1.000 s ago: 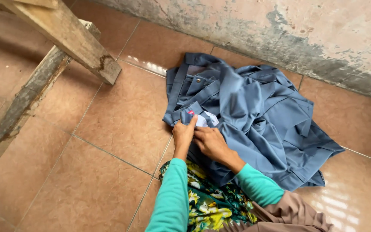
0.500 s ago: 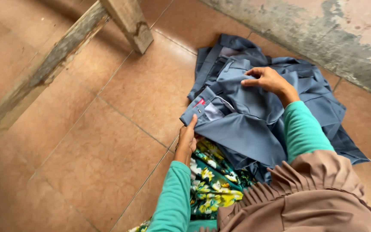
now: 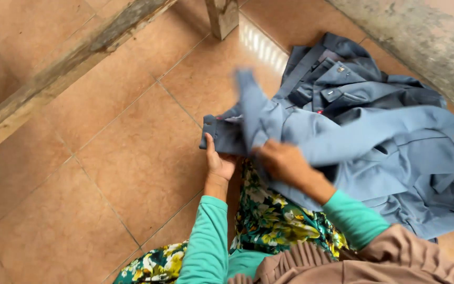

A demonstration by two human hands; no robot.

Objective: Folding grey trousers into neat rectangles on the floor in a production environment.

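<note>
A blue-grey garment [image 3: 374, 142] lies in a heap on the tiled floor, against the wall at the right. My left hand [image 3: 217, 160] holds its folded waistband end near my lap. My right hand [image 3: 284, 162] grips a fold of the same garment and lifts a blurred flap of cloth [image 3: 250, 100] above it. Both arms wear teal sleeves. A green floral cloth [image 3: 274, 215] covers my lap under the garment.
A weathered wooden beam [image 3: 64, 79] runs diagonally across the upper left, and a wooden post [image 3: 223, 16] stands at the top. A rough grey wall [image 3: 421, 37] borders the upper right. Orange-brown floor tiles [image 3: 132, 163] spread to the left.
My right hand has come back from the far part of the garment to my lap, pulling a flap of cloth over. The view has tilted further down.
</note>
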